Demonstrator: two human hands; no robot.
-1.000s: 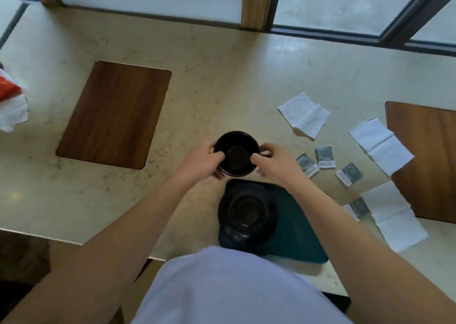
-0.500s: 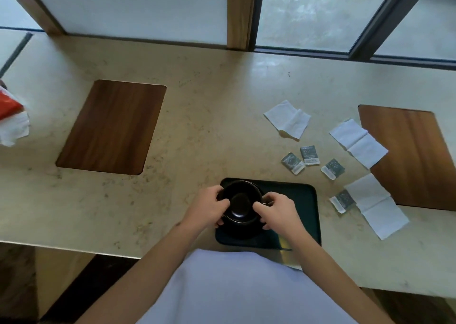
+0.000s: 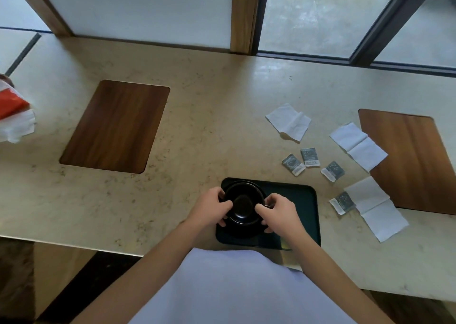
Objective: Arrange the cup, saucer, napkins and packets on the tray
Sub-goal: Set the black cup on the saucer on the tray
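Use the dark green tray point(image 3: 296, 200) as your reference. The black cup point(image 3: 243, 204) sits over its left half, apparently on the black saucer point(image 3: 246, 231), though black on black makes the seating hard to confirm.

Your left hand point(image 3: 209, 206) grips the cup's left wall with curled fingers. Your right hand point(image 3: 277, 211) grips its right side, fingers curled at the rim and what seems to be the handle.

Handling:
- Cup and saucer: judge both rigid, glossy, likely ceramic, so moderately heavy, slippery and breakable. Take the cup by the handle or by opposite walls. Take the saucer by its rim.
- Napkins: soft, very light, easily creased. Pinch at a folded edge.
- Packets: small, light, flat. Pinch an edge, since each lies flush on the counter point(image 3: 209, 131).

Count:
- Cups: one. Saucers: one. Trays: one.
- White napkins: three, all off the tray. One point(image 3: 288, 121) lies beyond the tray's far right corner, one point(image 3: 357, 146) farther right, one point(image 3: 376, 209) right of the tray.
- Grey packets: four, all off the tray. Three point(image 3: 309, 157) cluster just beyond its far right corner. The fourth point(image 3: 343, 203) lies right of the tray, touching the nearest napkin.
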